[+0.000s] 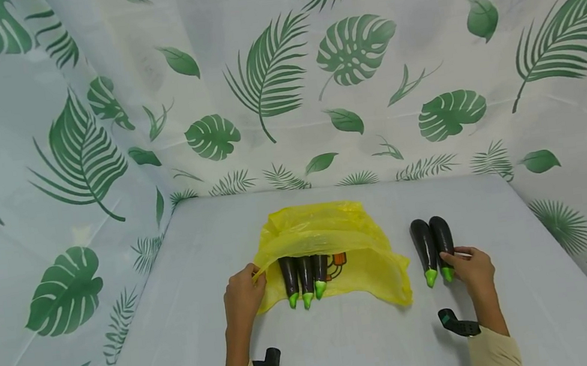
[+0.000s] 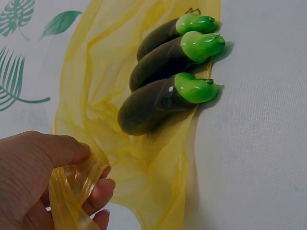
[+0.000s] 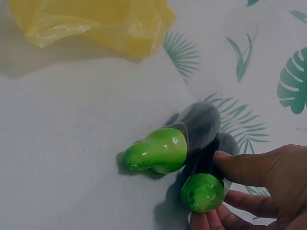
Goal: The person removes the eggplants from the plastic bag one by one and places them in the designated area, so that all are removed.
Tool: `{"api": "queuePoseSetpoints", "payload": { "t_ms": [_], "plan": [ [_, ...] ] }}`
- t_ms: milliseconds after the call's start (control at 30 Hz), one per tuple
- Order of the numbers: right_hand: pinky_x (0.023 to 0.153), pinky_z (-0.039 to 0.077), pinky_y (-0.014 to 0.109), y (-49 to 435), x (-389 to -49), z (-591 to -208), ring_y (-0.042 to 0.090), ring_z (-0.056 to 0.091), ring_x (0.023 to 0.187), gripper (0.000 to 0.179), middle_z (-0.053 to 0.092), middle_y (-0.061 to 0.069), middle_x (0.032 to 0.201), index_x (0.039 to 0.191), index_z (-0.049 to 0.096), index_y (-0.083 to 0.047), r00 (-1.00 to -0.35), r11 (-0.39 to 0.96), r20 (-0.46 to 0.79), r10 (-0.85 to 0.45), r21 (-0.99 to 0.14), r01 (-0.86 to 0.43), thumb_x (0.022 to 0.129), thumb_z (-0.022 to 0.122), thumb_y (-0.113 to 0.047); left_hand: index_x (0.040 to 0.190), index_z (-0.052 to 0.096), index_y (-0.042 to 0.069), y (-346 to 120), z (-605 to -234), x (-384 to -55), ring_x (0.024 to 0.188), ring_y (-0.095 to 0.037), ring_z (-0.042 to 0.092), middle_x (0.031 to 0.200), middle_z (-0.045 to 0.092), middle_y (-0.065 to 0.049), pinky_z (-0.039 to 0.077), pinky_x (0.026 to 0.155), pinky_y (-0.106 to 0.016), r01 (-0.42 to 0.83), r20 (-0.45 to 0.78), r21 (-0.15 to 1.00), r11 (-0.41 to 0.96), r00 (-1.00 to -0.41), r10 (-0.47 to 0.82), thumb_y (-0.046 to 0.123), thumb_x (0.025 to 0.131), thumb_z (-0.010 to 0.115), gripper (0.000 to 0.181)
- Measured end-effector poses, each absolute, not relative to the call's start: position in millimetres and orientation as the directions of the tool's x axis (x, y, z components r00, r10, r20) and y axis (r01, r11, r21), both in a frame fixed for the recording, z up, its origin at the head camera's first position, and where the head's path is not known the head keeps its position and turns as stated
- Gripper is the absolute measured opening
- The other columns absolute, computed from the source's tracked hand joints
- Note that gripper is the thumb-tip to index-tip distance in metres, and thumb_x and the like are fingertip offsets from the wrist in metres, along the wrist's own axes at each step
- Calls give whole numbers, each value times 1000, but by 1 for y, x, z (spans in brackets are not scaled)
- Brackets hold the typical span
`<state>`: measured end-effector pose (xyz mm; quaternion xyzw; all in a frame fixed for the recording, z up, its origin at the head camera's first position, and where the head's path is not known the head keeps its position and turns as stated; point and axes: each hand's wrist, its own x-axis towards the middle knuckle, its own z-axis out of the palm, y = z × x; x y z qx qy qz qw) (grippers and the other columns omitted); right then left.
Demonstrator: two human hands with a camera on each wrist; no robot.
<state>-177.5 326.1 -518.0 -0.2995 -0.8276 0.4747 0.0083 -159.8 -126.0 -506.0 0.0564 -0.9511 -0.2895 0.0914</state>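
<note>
A yellow bag [image 1: 327, 239] lies on the table [image 1: 356, 351], its mouth facing the person; inside the mouth, an orange patch with dark curved lines forms a print [image 1: 338, 262], partly covered and too small to read. Three eggplants [image 1: 306, 275] lie side by side on the bag's lower layer, dark ends running under the upper layer, green stem ends pointing toward the person and reaching just past the bag's edge; their long axes run nearly parallel, front to back. To the right of the bag lie an inner eggplant [image 1: 423, 247] and an outer eggplant [image 1: 441, 235], close together, green ends also toward the person, far ends leaning slightly left. The left hand [image 1: 245, 291] pinches the bag's left edge between thumb and fingers, forearm reaching forward; the right hand [image 1: 474, 270] grips the outer eggplant near its green end, thumb on one side, fingers on the other, forearm angled inward.
</note>
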Motion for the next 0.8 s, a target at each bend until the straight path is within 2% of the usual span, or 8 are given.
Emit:
{"api": "queuePoseSetpoints", "payload": {
  "t_ms": [133, 333, 467, 800],
  "plan": [
    [56, 47, 18, 326, -176, -517, 24, 62, 87, 62, 51, 34, 132, 138, 44, 9, -820, 361, -279, 500, -794, 490, 92, 65, -27, 99, 70, 6, -126, -506, -161, 51, -11, 41, 75, 68, -5, 33, 45, -26, -52, 146, 565, 824, -976, -161, 19, 91, 66, 16],
    [57, 50, 19, 328, -173, -519, 38, 59, 105, 64, 48, 34, 135, 140, 41, 9, -822, 352, -296, 486, -795, 494, 93, 63, -30, 99, 70, 6, -125, -506, -161, 51, -11, 40, 73, 67, -4, 32, 45, -26, -48, 147, 566, 823, -976, -158, 19, 90, 66, 16],
    [61, 53, 20, 329, -173, -520, 41, 57, 112, 65, 47, 34, 136, 141, 40, 9, -826, 344, -302, 476, -800, 491, 94, 62, -30, 98, 70, 6, -125, -506, -160, 51, -11, 40, 71, 65, -3, 32, 45, -26, -41, 155, 565, 824, -976, -155, 19, 90, 66, 15],
    [61, 54, 21, 330, -172, -519, 39, 59, 107, 66, 45, 34, 136, 141, 40, 9, -828, 351, -301, 473, -797, 490, 94, 61, -32, 98, 70, 7, -126, -507, -161, 52, -12, 42, 72, 65, -3, 33, 46, -26, -40, 151, 566, 823, -977, -152, 20, 91, 65, 16]
  ]
}}
